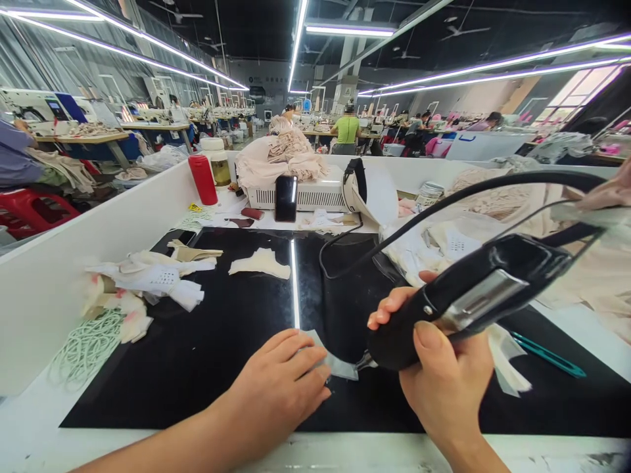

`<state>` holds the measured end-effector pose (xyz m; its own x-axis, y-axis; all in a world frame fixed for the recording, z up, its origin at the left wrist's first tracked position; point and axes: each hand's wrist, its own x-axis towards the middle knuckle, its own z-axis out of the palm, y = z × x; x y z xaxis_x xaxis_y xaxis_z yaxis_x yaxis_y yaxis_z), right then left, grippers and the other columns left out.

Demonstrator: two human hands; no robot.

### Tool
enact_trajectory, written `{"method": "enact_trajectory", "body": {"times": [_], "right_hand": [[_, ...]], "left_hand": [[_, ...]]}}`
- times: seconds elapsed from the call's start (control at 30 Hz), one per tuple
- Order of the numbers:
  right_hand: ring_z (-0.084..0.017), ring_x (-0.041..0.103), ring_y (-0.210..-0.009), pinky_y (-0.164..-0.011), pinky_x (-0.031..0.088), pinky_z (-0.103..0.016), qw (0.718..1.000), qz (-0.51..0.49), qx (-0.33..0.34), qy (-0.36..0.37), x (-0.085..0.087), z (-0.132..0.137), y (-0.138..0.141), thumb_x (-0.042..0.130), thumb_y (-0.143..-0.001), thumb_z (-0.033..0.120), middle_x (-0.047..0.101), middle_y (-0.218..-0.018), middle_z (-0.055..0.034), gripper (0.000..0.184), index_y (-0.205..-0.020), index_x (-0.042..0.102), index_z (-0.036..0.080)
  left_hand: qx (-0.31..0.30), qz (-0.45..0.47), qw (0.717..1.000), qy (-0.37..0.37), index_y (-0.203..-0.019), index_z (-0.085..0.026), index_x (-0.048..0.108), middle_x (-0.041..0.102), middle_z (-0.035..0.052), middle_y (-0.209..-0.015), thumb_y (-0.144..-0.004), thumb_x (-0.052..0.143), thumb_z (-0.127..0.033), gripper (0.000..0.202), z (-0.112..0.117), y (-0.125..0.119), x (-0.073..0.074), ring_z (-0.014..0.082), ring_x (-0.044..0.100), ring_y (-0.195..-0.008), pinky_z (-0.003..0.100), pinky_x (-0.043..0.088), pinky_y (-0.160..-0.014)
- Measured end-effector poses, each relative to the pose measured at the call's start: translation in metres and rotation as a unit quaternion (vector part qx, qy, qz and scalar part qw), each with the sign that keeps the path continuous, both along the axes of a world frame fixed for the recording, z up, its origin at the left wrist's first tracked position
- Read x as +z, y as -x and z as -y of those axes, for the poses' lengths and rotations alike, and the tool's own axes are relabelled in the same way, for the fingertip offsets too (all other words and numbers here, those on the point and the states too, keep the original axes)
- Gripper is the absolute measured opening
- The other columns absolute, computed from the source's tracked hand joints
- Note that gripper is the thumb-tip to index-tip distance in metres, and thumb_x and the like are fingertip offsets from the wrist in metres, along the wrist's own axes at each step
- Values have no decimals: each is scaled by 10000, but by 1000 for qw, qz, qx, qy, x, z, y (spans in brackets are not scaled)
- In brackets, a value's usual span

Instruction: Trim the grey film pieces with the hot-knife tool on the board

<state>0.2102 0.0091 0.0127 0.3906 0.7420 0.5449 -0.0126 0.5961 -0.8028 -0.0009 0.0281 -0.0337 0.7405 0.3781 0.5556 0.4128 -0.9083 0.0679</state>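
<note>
My left hand (283, 381) lies with fingers stretched out over a small grey piece of fabric (342, 368), pressing it on the black mat (231, 368). Part of the piece is hidden under my fingers. In my right hand (446, 387) is a black corded handheld tool (448, 309) with a silver panel and a narrow metal tip. It is tilted, its tip at the right end of the grey piece. A thick black cable (409, 236) arches behind the tool. To the right of my right hand, a white fabric scrap (509, 360) lies beside teal tweezers (549, 355).
Fabric pieces (162, 279) and pale green cord (91, 345) lie at left; a cream cutout (261, 264) is at the mat's back. Behind stand a red bottle (202, 180), a phone (286, 198) and a fabric-topped white box (315, 194). Bagged fabric (434, 240) is at right.
</note>
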Motion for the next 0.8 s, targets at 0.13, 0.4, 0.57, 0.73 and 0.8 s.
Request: {"method": "enact_trajectory", "body": {"times": [0.13, 0.4, 0.57, 0.73, 0.8], "right_hand": [[-162, 652, -781, -712, 619, -328, 1000, -3, -2, -1, 0, 1, 0, 734, -973, 353, 653, -931, -29, 351, -1292, 608, 273], [-164, 650, -783, -713, 610, -339, 1000, -14, -8, 12, 0, 0, 1, 756, -957, 368, 650, -938, -31, 379, -1288, 601, 266], [-163, 647, -778, -703, 616, -334, 1000, -18, -7, 6, 1, -1, 2, 754, -959, 366, 644, -925, -28, 373, -1281, 599, 259], [-169, 654, -790, -709, 611, -343, 1000, -12, -3, 8, 0, 0, 0, 747, -965, 360, 650, -944, -34, 376, -1299, 598, 271], [-167, 651, -786, -713, 611, -340, 1000, -10, -4, 7, 0, 0, 0, 751, -962, 363, 650, -932, -31, 374, -1294, 604, 272]], "left_hand": [[-31, -12, 998, 60, -1212, -139, 654, 699, 30, -1149, -1105, 540, -321, 240, -1, -15, 9, 167, 616, -1077, 333, 463, -1088], [-18, 1, 999, 39, -1145, -122, 701, 688, 46, -1071, -1106, 523, -300, 255, 1, -28, -1, 190, 619, -1005, 344, 517, -914], [-21, -4, 999, 36, -1154, -135, 692, 697, 24, -1076, -1113, 514, -305, 250, 3, -24, -5, 172, 628, -1041, 335, 515, -930], [-22, -7, 999, 35, -1164, -151, 678, 696, 20, -1110, -1124, 486, -315, 256, 4, -24, -4, 176, 630, -1078, 343, 520, -937], [-16, -12, 999, 36, -1170, -158, 678, 692, 28, -1138, -1120, 488, -326, 259, 4, -24, -6, 193, 631, -1068, 357, 531, -914]]}}
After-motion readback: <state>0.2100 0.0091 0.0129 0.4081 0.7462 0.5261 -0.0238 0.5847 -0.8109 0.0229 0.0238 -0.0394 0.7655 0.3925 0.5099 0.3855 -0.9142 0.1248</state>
